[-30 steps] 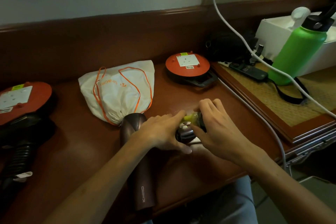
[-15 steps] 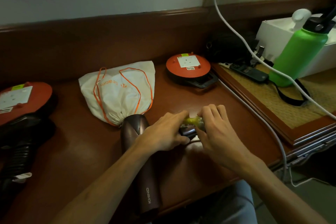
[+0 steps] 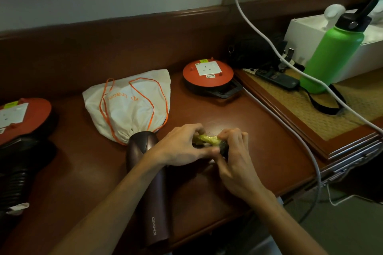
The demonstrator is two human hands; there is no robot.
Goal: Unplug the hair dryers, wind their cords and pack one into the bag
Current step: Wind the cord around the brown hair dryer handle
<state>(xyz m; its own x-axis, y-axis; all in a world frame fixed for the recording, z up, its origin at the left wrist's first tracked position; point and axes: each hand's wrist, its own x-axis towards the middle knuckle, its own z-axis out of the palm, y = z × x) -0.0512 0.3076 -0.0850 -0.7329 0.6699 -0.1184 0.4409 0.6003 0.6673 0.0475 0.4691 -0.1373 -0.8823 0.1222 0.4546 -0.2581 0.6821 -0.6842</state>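
Observation:
A dark maroon hair dryer lies on the wooden desk, its barrel toward me. Behind it sits a white drawstring bag with orange cords, bulging and closed. My left hand and my right hand meet just right of the dryer. Both pinch a yellow-green tie wrapped over a dark bundle, which looks like the dryer's wound cord and plug. Most of that bundle is hidden by my fingers. A second black hair dryer lies at the far left.
Two orange cable reels with sockets stand on the desk, one at the back centre, one at the left edge. A white cable runs from a wall plug. To the right stand a green bottle, a remote and a white box.
My hands have shifted slightly and more of the yellow-green tie shows stretched between my fingers. The dryer and the bag have not moved on the desk.

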